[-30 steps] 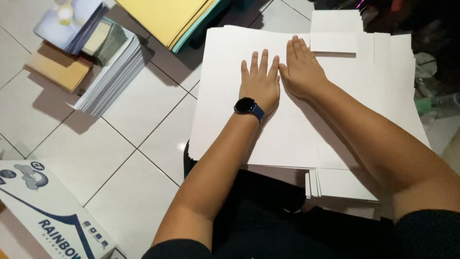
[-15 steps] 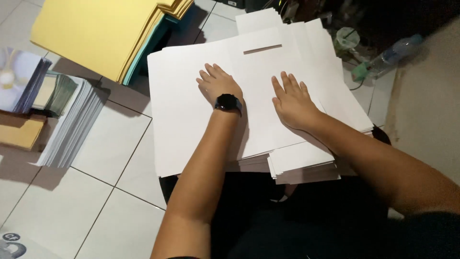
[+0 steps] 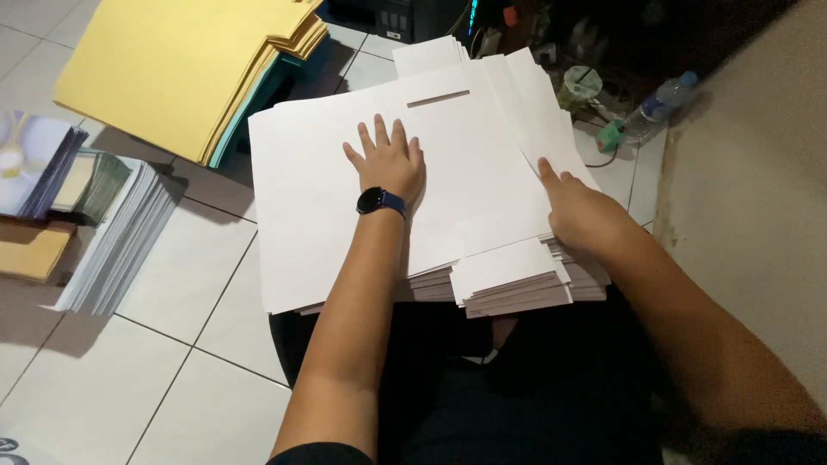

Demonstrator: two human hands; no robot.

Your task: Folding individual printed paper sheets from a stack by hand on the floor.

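A thick stack of large white card sheets (image 3: 482,198) lies on the tiled floor in front of my lap. My left hand (image 3: 388,159), with a dark watch on the wrist, rests flat and spread on the top sheet. My right hand (image 3: 581,211) sits at the stack's right edge, its fingers curled over the edge of the top sheet. A narrow slot (image 3: 438,98) is cut near the top sheet's far edge.
Yellow sheets (image 3: 172,65) over teal ones lie at the far left. A pile of white paper (image 3: 116,237) and booklets (image 3: 39,159) sit to the left. A plastic bottle (image 3: 659,108) and a cup (image 3: 579,84) stand at the far right beside dark clutter.
My right hand slid from the middle of the top sheet out to its right edge. My left hand stayed flat. The view shifted, showing more of the yellow sheets.
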